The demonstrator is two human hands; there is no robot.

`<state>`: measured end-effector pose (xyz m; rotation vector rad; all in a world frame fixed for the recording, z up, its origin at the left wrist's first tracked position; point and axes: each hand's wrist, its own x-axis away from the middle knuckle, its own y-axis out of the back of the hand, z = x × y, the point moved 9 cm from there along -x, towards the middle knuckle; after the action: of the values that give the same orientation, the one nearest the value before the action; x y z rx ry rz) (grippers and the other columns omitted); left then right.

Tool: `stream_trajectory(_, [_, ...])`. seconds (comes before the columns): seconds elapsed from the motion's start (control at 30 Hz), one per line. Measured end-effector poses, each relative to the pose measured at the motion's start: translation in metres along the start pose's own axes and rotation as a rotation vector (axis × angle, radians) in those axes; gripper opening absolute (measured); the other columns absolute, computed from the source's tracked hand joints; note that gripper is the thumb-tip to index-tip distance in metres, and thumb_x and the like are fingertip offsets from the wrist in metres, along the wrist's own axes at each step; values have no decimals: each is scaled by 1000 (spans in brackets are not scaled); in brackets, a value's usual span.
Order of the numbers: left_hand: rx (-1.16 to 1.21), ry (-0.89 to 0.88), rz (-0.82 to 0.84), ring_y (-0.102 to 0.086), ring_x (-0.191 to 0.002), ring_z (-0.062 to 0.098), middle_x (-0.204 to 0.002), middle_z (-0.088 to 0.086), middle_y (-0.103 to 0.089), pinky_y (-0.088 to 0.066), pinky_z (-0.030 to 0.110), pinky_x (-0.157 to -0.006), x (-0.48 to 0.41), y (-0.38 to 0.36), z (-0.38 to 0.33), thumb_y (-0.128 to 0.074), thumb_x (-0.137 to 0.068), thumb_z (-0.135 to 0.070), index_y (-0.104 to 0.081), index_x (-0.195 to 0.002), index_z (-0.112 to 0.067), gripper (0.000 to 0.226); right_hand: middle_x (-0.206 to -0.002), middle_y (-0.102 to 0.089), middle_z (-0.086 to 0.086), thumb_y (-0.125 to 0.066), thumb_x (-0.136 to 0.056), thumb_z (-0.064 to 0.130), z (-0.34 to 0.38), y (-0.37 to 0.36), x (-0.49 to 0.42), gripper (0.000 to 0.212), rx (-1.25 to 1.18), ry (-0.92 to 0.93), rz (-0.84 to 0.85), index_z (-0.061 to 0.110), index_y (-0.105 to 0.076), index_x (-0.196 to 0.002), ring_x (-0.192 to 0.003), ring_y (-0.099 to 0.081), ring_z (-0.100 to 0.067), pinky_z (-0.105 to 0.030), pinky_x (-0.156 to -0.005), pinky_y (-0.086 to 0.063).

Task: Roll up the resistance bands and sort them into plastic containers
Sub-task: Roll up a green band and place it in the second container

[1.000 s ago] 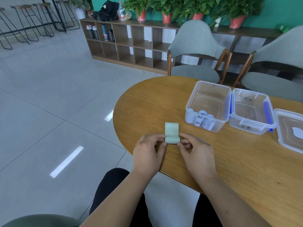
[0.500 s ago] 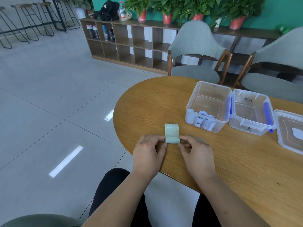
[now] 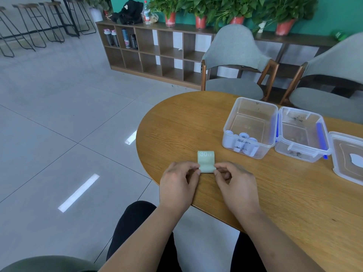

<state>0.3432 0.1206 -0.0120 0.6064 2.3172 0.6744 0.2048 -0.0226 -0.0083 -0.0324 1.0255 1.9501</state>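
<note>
Left hand (image 3: 177, 180), right hand (image 3: 233, 180) pinch green band (image 3: 205, 160) roll ends; uneven finger pressure may skew roll; loose grip lets it spring open.

Both forearms are bare, with no sleeves, watch or rings showing on the left hand (image 3: 179, 183) or the right hand (image 3: 234, 183). Plain black trousers (image 3: 137, 228) cover both legs, without visible seams, logos or markings.
</note>
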Motion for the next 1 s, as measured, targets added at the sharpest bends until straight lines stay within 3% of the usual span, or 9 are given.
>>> stream_trajectory(0.1, [-28, -13, 22, -58, -96, 0, -101, -29, -69, -53, 27, -79, -1, -3, 0, -77, -94, -34, -76, -111, -37, 18, -93, -68, 21, -80, -89, 25, 2, -3, 0, 23, 45, 30, 13, 33, -75, -110, -82, -60, -4, -34, -74, -56])
stream_trajectory(0.23, [-26, 19, 31, -60, -92, 1, -90, -42, -54, -52, 23, -76, -2, -2, 0, -82, -89, -30, -76, -110, -38, 23, -93, -69, 23, -81, -87, 19, 0, -4, -1, 27, 41, 3, 30, 33, -74, -109, -82, -60, -4, -35, -75, -57])
stream_trajectory(0.4, [18, 45, 40, -61, -94, 1, -97, -32, -69, -52, 21, -80, -1, -3, 2, -80, -91, -34, -72, -113, -42, 25, -91, -70, 23, -79, -89, 21, 0, -2, -1, 27, -7, -2, 31, 34, -75, -112, -80, -61, -4, -32, -76, -56])
stream_trajectory(0.67, [32, 34, 9, -61, -91, 1, -96, -30, -70, -54, 25, -78, 0, -1, 2, -78, -94, -33, -76, -110, -37, 16, -88, -69, 23, -77, -90, 25, 1, -1, 0, 21, -27, -1, 15, 35, -73, -108, -79, -62, -5, -34, -75, -57])
stream_trajectory(1.0, [27, 40, 24, -60, -93, 2, -100, -30, -70, -54, 27, -80, 0, -4, 5, -81, -91, -27, -75, -114, -39, 26, -93, -66, 22, -78, -90, 22, 3, -5, -1, 30, 31, 12, 36, 35, -73, -116, -82, -60, -3, -33, -76, -56])
